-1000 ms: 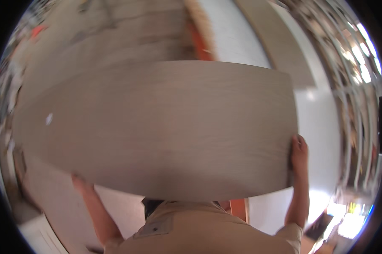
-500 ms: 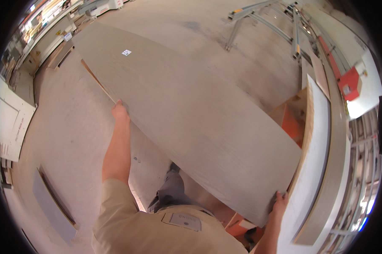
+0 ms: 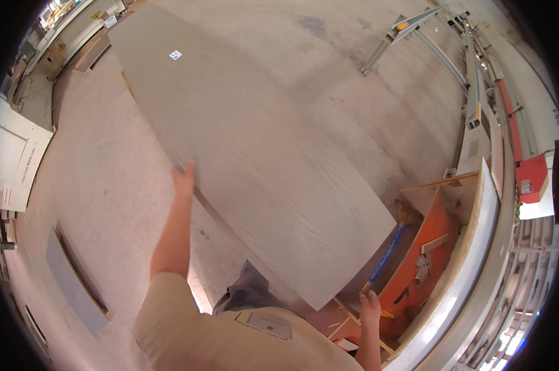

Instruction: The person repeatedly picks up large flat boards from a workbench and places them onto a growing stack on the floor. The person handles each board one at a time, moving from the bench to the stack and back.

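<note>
A long grey-brown board (image 3: 261, 148) with a small white label (image 3: 176, 55) stretches from the far left toward my right side. My left hand (image 3: 183, 175) grips its near long edge, with the thumb on top and the other fingers hidden or blurred. Off the board's right end, my right hand (image 3: 370, 306) is held up apart from it, fingers loosely bent and spread, nothing visible in them. Behind that hand lies an orange-faced bin (image 3: 409, 266) with wooden walls. A broom (image 3: 387, 253) with a blue handle leans beside the bin.
At the right stand a long white-topped ledge (image 3: 471, 260) and a machine with a red box (image 3: 532, 178). A metal frame (image 3: 440, 52) stands at the far right. White machine cabinets (image 3: 19, 151) line the left, and a grey panel (image 3: 75, 281) lies on the floor.
The board's right end has moved left, away from the ledge, uncovering the bin and broom. My right hand has let go of the board, while my left hand remains at its edge.
</note>
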Tool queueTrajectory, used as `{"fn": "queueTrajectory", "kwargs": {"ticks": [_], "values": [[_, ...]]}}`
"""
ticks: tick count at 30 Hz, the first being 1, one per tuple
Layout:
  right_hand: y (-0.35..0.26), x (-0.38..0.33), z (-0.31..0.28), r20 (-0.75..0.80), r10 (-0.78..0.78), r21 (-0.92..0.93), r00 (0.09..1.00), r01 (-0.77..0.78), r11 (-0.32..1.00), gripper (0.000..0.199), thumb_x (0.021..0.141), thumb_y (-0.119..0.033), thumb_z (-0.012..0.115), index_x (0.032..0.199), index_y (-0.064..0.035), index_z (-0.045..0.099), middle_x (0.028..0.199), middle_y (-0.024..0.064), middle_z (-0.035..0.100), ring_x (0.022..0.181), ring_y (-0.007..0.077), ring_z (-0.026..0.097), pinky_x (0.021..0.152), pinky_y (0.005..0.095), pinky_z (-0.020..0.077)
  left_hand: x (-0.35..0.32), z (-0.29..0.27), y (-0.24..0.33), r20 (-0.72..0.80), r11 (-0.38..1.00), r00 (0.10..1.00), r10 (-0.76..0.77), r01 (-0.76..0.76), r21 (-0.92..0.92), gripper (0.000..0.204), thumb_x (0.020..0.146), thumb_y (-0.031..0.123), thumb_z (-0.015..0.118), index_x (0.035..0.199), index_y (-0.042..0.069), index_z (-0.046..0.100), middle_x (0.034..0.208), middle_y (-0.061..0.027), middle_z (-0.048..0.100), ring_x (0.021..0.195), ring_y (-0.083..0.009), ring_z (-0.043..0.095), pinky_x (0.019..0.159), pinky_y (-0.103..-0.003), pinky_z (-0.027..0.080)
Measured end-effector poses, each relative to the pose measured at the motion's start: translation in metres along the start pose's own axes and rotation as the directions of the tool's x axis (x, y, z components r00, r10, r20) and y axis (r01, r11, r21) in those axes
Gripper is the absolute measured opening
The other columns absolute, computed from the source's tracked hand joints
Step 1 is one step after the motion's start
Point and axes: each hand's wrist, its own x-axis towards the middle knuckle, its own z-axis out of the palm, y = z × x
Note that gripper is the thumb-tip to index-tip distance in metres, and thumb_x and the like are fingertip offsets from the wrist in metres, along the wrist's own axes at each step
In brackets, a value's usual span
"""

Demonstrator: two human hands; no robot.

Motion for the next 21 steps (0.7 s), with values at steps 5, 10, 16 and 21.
{"fn": "queueTrajectory", "kwargs": {"ticks": [5, 10, 16, 21], "values": [[0.008, 0.046, 0.016, 0.044, -0.128, -0.163, 0.991, 0.133, 0.978, 0.051, 0.091, -0.023, 0.065, 0.132, 0.0029, 0.051, 0.140, 0.0284, 0.047, 0.131, 0.0416, 0.046, 0.109, 0.0444, 0.0384, -0.089, 0.001, 0.000, 0.263, 0.759, 0.935, -0.238, 0.348, -0.550, 0.081, 0.097, 0.038, 0.061, 0.150, -0.009, 0.023, 0.149, -0.0234, 0.039, 0.135, -0.0322, 0.043, 0.111, -0.041, 0.036], [-0.064, 0.121, 0.032, -0.212, -0.456, -0.208, 0.864, 0.416, 0.885, 0.053, 0.091, -0.023, 0.066, 0.135, 0.0014, 0.048, 0.146, 0.0311, 0.040, 0.134, 0.0473, 0.040, 0.111, 0.0475, 0.0376, -0.076, -0.009, 0.020, 0.293, 0.750, 0.897, -0.331, 0.439, -0.495, 0.070, 0.100, 0.042, 0.056, 0.144, -0.007, 0.033, 0.141, -0.0199, 0.049, 0.125, -0.0307, 0.051, 0.106, -0.041, 0.041], [-0.162, 0.240, 0.028, -0.076, -0.461, -0.021, 0.884, 0.461, 0.887, 0.050, 0.097, -0.036, 0.055, 0.134, -0.0019, 0.054, 0.141, 0.0231, 0.051, 0.130, 0.0422, 0.047, 0.109, 0.0460, 0.0382, -0.088, -0.017, 0.014, 0.389, 0.680, 0.889, -0.241, 0.441, -0.585, 0.065, 0.102, 0.044, 0.049, 0.142, -0.005, 0.037, 0.144, -0.0188, 0.047, 0.129, -0.0302, 0.049, 0.109, -0.041, 0.039], [-0.220, 0.328, 0.041, 0.494, -0.260, 0.160, 0.830, 0.207, 0.965, 0.068, 0.100, -0.058, 0.037, 0.145, -0.0088, 0.049, 0.146, 0.0138, 0.051, 0.134, 0.0339, 0.047, 0.113, 0.0419, 0.0330, -0.169, -0.018, -0.005, 0.605, 0.425, 0.782, -0.151, 0.604, -0.674, 0.065, 0.102, 0.055, 0.038, 0.146, 0.007, 0.040, 0.146, -0.0091, 0.048, 0.132, -0.0286, 0.046, 0.110, -0.042, 0.039]]}}
